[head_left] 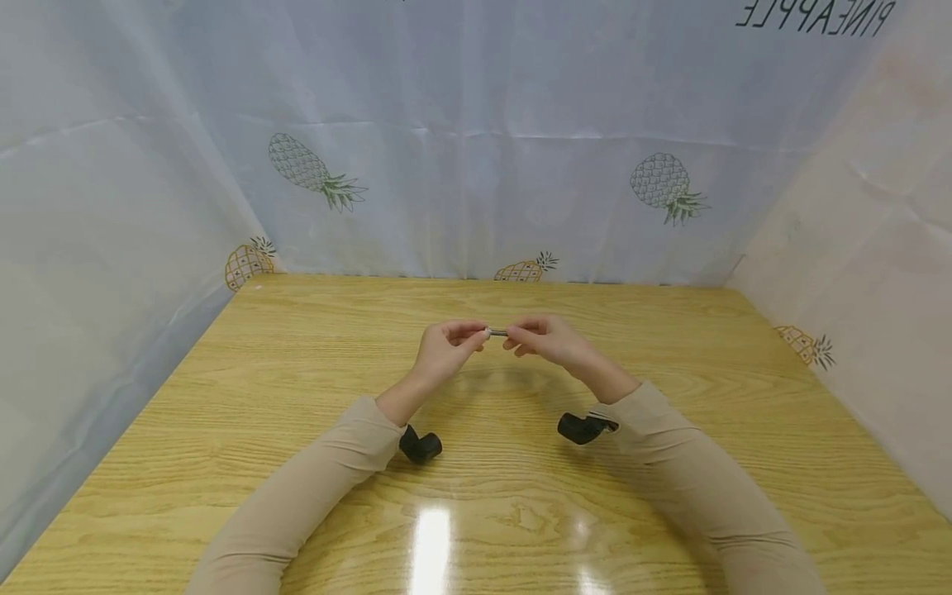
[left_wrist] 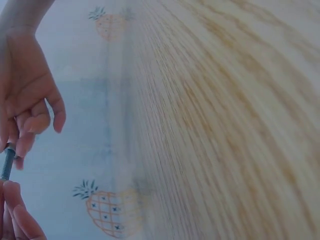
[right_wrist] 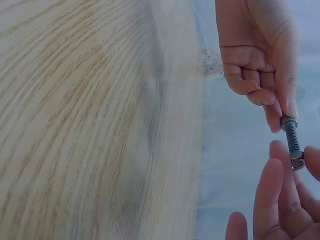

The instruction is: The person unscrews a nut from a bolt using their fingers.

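Hold the bolt [head_left: 499,333] straight and steady, pinched in nearly closed fingertips of the left hand [head_left: 446,347] at nine o'clock and right hand [head_left: 549,339] at three.

I'm looking at a yellowish tabletop [head_left: 506,479], its wood grain running mostly parallel to the far edge. A tiny pale speck [head_left: 258,287] is sitting near the far left corner; soft shadows [head_left: 498,381] are falling mid-surface, and white glare [head_left: 430,549] is gleaming toward the near edge.
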